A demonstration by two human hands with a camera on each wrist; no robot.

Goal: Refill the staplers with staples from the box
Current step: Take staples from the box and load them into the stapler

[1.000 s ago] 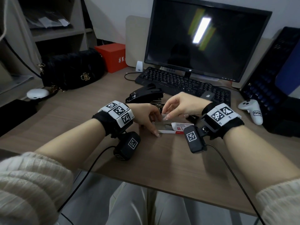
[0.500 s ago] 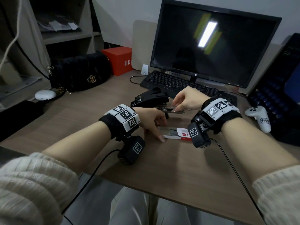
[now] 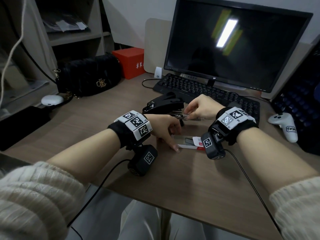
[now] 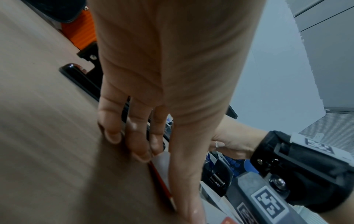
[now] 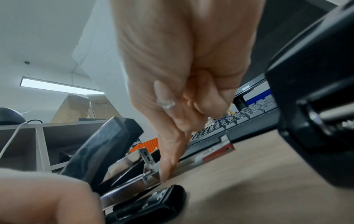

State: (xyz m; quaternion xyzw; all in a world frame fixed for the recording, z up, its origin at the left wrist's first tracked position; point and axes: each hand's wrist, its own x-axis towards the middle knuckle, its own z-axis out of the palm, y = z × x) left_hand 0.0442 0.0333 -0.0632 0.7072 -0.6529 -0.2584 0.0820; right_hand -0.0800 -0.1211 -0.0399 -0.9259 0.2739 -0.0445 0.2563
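Note:
An open black stapler (image 3: 162, 104) lies in front of the keyboard, its lid (image 5: 103, 145) raised and its metal magazine (image 5: 130, 183) bare. My right hand (image 3: 186, 116) pinches a silver staple strip right at that magazine; a fingertip (image 5: 165, 171) touches the metal channel. Nearer to me, the open white and red staple box (image 3: 186, 146) lies flat with grey staples inside. My left hand (image 3: 173, 139) holds the box between thumb and fingers (image 4: 138, 136), and its red edge (image 4: 161, 180) runs along the thumb.
A black keyboard (image 3: 207, 90) and monitor (image 3: 237, 44) stand behind the stapler. A white controller (image 3: 285, 125) lies at the right. A black handbag (image 3: 88, 75), a red box (image 3: 131, 62) and a white earbud case (image 3: 52, 99) are at the left. A small red and white box (image 5: 218, 151) lies near the keyboard.
My right hand has lifted from the staple box and moved away to the stapler's magazine with a strip. The left hand has stayed on the box.

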